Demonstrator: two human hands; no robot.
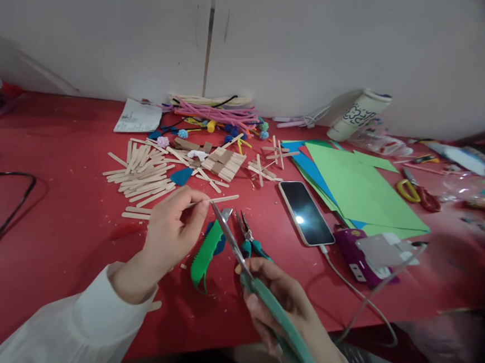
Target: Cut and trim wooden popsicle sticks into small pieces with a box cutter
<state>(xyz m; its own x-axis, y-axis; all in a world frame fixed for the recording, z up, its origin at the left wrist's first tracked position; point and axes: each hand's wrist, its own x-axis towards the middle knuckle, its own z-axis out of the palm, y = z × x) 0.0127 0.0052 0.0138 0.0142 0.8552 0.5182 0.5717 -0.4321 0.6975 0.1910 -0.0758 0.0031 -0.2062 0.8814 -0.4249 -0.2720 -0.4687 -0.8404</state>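
Between thumb and fingers, my left hand (178, 219) pinches a wooden craft stick (225, 198), which points out to the right. My right hand (277, 296) grips green-handled scissors (284, 322), their blade tips at the stick close to my left fingertips. Whether the blades touch the stick is hard to tell. Under the blades lies a green utility knife (207, 254) with its blade showing. Just right of it are pliers (247, 239) with teal handles, partly behind the scissors and my right hand.
Loose craft sticks (144, 174) form a pile at left, near a taped stick panel (224, 163). Pink pipe cleaners (216, 111) lie along the wall. On the right are a phone (306, 213), coloured paper (360, 185), a purple power strip (358, 257) with cables, and a tumbler (359, 115).
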